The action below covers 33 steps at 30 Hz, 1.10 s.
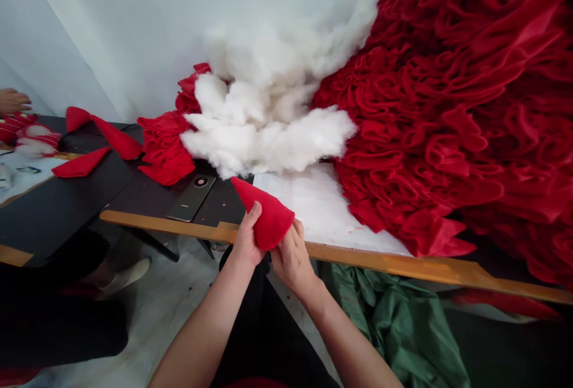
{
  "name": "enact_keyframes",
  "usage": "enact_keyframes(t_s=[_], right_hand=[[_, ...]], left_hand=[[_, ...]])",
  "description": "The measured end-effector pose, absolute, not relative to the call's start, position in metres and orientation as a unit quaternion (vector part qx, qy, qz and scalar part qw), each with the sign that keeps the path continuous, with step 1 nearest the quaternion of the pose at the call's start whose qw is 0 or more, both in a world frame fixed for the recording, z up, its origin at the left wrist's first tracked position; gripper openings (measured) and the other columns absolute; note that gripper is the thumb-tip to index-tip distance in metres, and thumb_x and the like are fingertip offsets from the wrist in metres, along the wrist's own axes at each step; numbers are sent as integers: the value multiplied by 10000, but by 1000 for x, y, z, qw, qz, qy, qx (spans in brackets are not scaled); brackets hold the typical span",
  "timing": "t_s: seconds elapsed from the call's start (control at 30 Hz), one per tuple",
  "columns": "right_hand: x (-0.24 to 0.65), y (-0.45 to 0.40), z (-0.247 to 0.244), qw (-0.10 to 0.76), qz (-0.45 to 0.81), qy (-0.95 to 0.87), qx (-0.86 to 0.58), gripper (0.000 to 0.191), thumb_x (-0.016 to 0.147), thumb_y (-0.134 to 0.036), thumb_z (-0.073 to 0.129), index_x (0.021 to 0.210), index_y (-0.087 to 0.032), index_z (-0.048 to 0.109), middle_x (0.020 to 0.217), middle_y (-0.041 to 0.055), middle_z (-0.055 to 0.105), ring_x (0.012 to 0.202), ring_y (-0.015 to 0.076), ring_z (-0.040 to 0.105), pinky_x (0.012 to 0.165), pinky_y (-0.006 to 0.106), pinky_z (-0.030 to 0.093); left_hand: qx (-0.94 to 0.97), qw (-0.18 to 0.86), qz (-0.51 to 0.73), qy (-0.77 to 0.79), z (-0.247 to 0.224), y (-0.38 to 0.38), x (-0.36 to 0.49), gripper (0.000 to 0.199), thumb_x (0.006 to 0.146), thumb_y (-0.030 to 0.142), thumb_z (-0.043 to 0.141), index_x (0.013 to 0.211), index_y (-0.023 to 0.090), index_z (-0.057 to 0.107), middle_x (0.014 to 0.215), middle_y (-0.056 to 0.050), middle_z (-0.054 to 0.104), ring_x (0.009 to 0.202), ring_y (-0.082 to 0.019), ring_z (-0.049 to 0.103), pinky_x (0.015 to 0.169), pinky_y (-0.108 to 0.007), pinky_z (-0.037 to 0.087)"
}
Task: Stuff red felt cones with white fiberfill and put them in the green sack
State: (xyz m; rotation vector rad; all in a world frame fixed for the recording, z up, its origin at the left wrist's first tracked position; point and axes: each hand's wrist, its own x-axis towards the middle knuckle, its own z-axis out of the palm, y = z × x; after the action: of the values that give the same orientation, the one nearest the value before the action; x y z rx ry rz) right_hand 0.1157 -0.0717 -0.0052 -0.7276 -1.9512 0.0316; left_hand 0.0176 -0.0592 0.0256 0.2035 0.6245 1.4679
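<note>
A red felt cone (pixel 268 216) is held up at the table's front edge, its tip pointing up and to the left. My left hand (pixel 250 233) grips its left side, with the thumb lying over the felt. At the wide lower end, my right hand (pixel 290 255) has its fingers closed at the rim, partly hidden behind and under the cone. Just beyond the cone lies a heap of white fluffy stuffing (pixel 273 137). To the right rises a large pile of red felt pieces (pixel 439 113).
A dark phone (pixel 192 198) lies left of the cone on the table (pixel 134 197). Further left are a smaller red pile (pixel 165 148), red cones (pixel 80 164) and another person's hand (pixel 14 101). Green fabric (pixel 403 322) hangs below the table's right part.
</note>
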Motion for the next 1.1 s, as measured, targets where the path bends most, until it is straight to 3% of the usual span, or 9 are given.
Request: enact_keyframes(t_s=[0.07, 0.2, 0.33, 0.57, 0.67, 0.8, 1.1], right_hand=[[116, -72, -4, 510, 36, -802, -310, 616, 854, -30, 390, 1430, -200, 253, 1225, 138, 557, 1183, 274, 485, 934, 504, 437], [115, -74, -5, 519, 73, -772, -359, 471, 839, -62, 434, 1268, -251, 479, 1196, 105, 549, 1102, 268, 494, 885, 479, 446], [113, -73, -6, 524, 48, -769, -362, 402, 846, -76, 437, 1162, -280, 578, 1225, 91, 533, 1141, 277, 467, 889, 486, 426], [117, -68, -5, 507, 52, -811, -286, 463, 859, -30, 360, 1217, -263, 540, 1088, 72, 650, 1148, 228, 529, 958, 480, 396], [117, -68, -6, 473, 50, -824, -307, 453, 857, -44, 377, 1257, -211, 510, 1167, 112, 628, 1212, 257, 490, 995, 519, 360], [116, -70, -4, 442, 49, -829, -339, 423, 829, -28, 383, 1188, -180, 547, 1160, 132, 619, 1165, 286, 504, 978, 553, 360], [114, -73, 4, 507, 11, -800, -320, 463, 810, -1, 404, 1209, -213, 501, 1136, 124, 570, 1091, 269, 493, 877, 488, 460]], left_hand=[[87, 697, 655, 280, 26, -59, 18, 486, 543, 412, 831, 890, 141, 624, 807, -52, 698, 880, -250, 670, 878, -369, 519], [100, 684, 668, 275, 26, -60, 20, 497, 550, 397, 832, 927, 151, 621, 838, -51, 698, 935, -257, 660, 898, -367, 508], [130, 688, 664, 262, 27, -60, 22, 497, 554, 414, 827, 922, 149, 625, 846, -60, 697, 1012, -275, 637, 911, -363, 504], [131, 706, 645, 262, 31, -60, 17, 478, 569, 416, 821, 924, 150, 643, 879, -77, 709, 964, -263, 658, 892, -348, 522], [142, 710, 642, 255, 31, -60, 18, 542, 531, 423, 839, 957, 152, 640, 893, -72, 712, 945, -261, 665, 889, -352, 525], [112, 713, 634, 278, 29, -57, 16, 422, 630, 422, 781, 899, 129, 643, 842, -79, 712, 950, -257, 664, 887, -347, 527], [72, 707, 641, 290, 33, -56, 11, 308, 686, 369, 737, 858, 127, 655, 778, -82, 709, 907, -254, 672, 862, -341, 532]])
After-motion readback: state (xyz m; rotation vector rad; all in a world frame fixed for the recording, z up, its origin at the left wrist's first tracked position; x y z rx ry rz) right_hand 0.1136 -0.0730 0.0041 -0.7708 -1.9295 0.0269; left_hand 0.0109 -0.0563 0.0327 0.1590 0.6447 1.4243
